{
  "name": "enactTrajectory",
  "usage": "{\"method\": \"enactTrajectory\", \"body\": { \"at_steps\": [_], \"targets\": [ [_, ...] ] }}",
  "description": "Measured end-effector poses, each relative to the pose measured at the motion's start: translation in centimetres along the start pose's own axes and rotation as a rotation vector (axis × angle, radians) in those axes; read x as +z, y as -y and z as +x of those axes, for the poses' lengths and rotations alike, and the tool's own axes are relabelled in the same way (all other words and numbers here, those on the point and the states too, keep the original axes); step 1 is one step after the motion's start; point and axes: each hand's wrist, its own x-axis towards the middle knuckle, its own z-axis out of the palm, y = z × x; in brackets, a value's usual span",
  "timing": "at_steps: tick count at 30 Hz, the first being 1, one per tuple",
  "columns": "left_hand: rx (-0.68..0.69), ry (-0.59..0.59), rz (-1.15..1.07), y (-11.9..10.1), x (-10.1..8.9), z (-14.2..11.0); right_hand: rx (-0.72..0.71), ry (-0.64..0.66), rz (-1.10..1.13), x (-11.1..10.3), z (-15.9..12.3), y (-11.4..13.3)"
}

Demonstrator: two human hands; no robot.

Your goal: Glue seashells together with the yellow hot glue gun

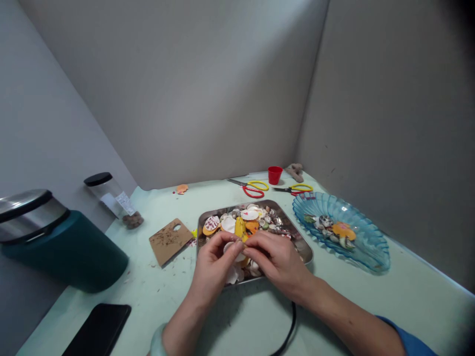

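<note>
Over the near part of a metal tray, my left hand and my right hand meet with their fingertips pinched together. Whatever lies between the fingertips is too small and too covered to make out. Beneath and behind the hands, the tray holds a heap of small white, orange, yellow and patterned pieces. Among them are a yellow piece, a white oval piece with a red mark and a dotted round piece. My hands hide the tray's near middle.
Right stands a blue scalloped glass dish holding colourful pieces. Two pairs of scissors and a red cup are at the back. Left are a brown card, a tilted jar, a teal bottle and a black phone.
</note>
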Motion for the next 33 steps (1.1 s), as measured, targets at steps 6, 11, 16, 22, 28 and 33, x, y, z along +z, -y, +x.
{"method": "enactTrajectory", "body": {
  "at_steps": [6, 11, 16, 22, 28, 33],
  "targets": [
    [-0.138, 0.003, -0.153, 0.24, -0.17, -0.15, -0.035, 0.019, 0.016, -0.05, -0.23, 0.10],
    [-0.164, 0.021, -0.177, 0.23, -0.17, -0.14, -0.052, 0.009, -0.005, 0.13, -0.34, 0.04],
    [-0.157, -0.010, -0.159, 0.15, -0.19, -0.22, -0.051, 0.018, -0.011, 0.05, -0.33, 0.15],
    [-0.143, 0.038, -0.134, 0.04, -0.08, -0.18, 0.033, -0.038, 0.029, -0.13, -0.21, 0.57],
    [-0.166, 0.074, -0.173, 0.16, -0.34, -0.06, -0.021, 0.010, 0.054, -0.35, -0.21, 0.60],
    [-0.236, 0.123, -0.242, -0.34, -0.33, -0.31, -0.036, -0.126, 0.075, -0.42, -0.22, 0.42]
  ]
}}
